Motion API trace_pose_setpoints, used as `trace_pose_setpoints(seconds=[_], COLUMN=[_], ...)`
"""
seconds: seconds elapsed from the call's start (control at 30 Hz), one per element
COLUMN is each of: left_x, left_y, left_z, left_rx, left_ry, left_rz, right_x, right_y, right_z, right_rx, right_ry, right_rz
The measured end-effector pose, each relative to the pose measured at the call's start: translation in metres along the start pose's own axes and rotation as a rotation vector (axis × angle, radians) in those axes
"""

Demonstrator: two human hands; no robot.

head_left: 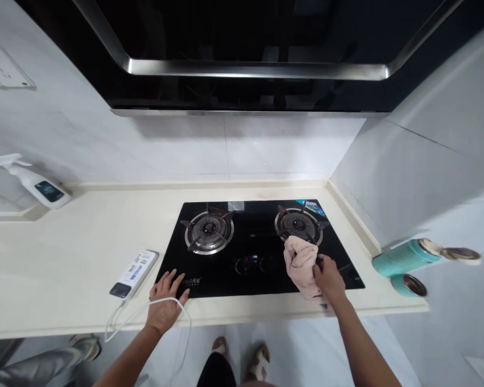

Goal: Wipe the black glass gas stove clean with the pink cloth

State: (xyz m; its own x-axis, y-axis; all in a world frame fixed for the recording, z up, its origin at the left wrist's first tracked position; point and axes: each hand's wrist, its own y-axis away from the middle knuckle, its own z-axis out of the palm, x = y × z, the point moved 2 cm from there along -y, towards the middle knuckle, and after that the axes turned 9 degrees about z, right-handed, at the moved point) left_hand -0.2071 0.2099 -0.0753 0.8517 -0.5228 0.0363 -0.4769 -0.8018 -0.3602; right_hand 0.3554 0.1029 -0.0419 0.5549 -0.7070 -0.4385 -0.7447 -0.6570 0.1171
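My right hand [328, 277] grips a pink cloth [301, 263], which lies bunched over the front right of the black gas stove [250, 279]. The cloth's upper end touches the near rim of the right burner [299, 223], and its lower end hangs over the stove's front edge. Fingers spread, my left hand [167, 301] rests flat at the stove's front left corner, partly on the counter. A white cable passes over that hand. The left burner [210, 231] stands uncovered with its pan supports showing.
A white power bank [134, 274] lies left of the stove. A spray bottle [36, 180] stands at the far left. On the right are a teal flask [405, 258] and a teal cup [408, 285]. The range hood [250, 94] overhangs the stove. Another person's leg [40, 365] shows below left.
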Motion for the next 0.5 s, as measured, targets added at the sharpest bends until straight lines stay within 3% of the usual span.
trace_pose_setpoints(seconds=[0.1, 0.2, 0.3, 0.37, 0.5], left_x=[0.001, 0.0, 0.001, 0.002, -0.004], left_y=[0.001, 0.0, 0.001, 0.01, 0.058], left_z=[0.0, 0.002, 0.002, -0.001, -0.01], left_rx=[0.016, 0.034, 0.053, 0.069, -0.018], left_ry=[-0.004, -0.008, 0.062, 0.152, 0.354], left_rz=[0.004, 0.014, 0.011, 0.012, 0.043], right_x=[-0.004, -0.026, -0.049, -0.058, -0.063], right_y=[0.0, 0.014, 0.035, 0.051, 0.082], right_z=[-0.015, -0.008, 0.011, 0.023, 0.038], right_rx=[0.162, 0.042, -0.006, 0.009, -0.012], right_ry=[-0.244, -0.182, -0.002, 0.0, -0.109], right_rz=[-0.152, -0.319, -0.193, -0.111, -0.096])
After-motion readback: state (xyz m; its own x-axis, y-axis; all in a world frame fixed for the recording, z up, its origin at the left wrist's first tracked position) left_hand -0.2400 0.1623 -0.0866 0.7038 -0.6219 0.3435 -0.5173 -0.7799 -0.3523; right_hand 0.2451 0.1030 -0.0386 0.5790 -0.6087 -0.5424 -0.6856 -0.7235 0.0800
